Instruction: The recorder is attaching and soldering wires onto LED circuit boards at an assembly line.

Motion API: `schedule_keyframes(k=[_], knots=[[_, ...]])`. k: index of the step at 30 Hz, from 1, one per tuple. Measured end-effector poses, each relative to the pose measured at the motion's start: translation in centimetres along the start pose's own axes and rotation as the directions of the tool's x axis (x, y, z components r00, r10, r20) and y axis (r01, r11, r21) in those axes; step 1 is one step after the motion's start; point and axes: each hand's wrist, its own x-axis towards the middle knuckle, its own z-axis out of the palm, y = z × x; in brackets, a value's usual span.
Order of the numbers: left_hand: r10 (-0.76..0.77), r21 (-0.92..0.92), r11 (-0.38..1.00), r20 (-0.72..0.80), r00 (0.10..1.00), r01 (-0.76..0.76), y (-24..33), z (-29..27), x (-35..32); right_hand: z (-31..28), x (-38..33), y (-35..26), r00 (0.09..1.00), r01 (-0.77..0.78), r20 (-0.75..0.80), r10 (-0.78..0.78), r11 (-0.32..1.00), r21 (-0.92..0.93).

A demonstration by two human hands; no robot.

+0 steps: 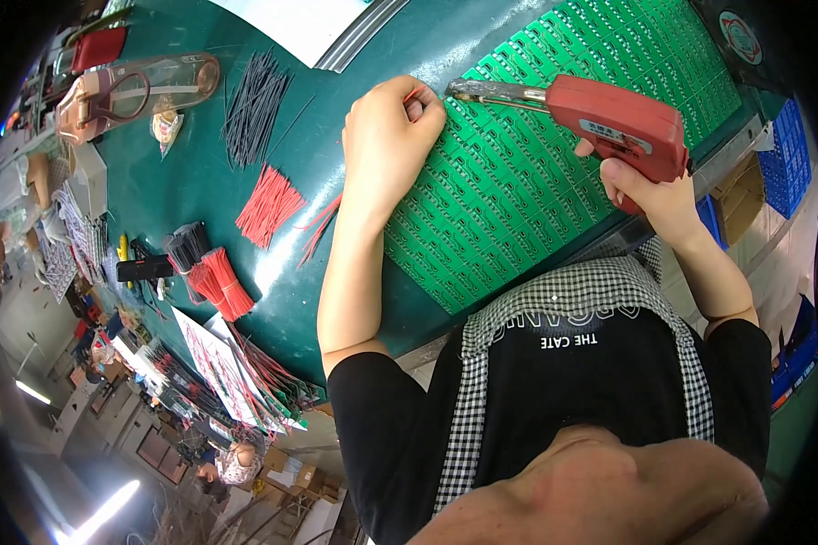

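My right hand [647, 191] is wrapped round the grip of a red soldering gun [613, 118]. Its long metal tip points left and ends close to the fingers of my left hand [393, 136]. Those fingers are pinched together around a thin red wire [415, 94], of which only a short bit shows. Both hands are over a wide sheet of green circuit boards [509, 200] lying on the dark green table [327, 118]. Loose red wires [320, 222] lie beside my left forearm.
To the left lie black wires [256, 109], a pile of red wires [270, 207] and bundled red wires [220, 283]. A clear bottle [145, 91] rests at the far left. White sheets [304, 27] are at the back. Blue crates [784, 159] stand at the right.
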Motion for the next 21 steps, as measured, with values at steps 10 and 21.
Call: schedule_keyframes(k=[10, 21], knots=[[0.007, 0.016, 1.000, 0.013, 1.000, -0.008, 0.0, -0.1, 0.2, -0.7, -0.2, -0.2, 0.999, 0.033, -0.013, -0.033, 0.999, 0.008], [0.010, 0.064, 0.998, 0.031, 0.999, -0.012, 0.4, -0.5, 0.2, -1.3, -0.5, 0.0, 0.998, 0.064, -0.012, -0.064, 0.998, 0.004]])
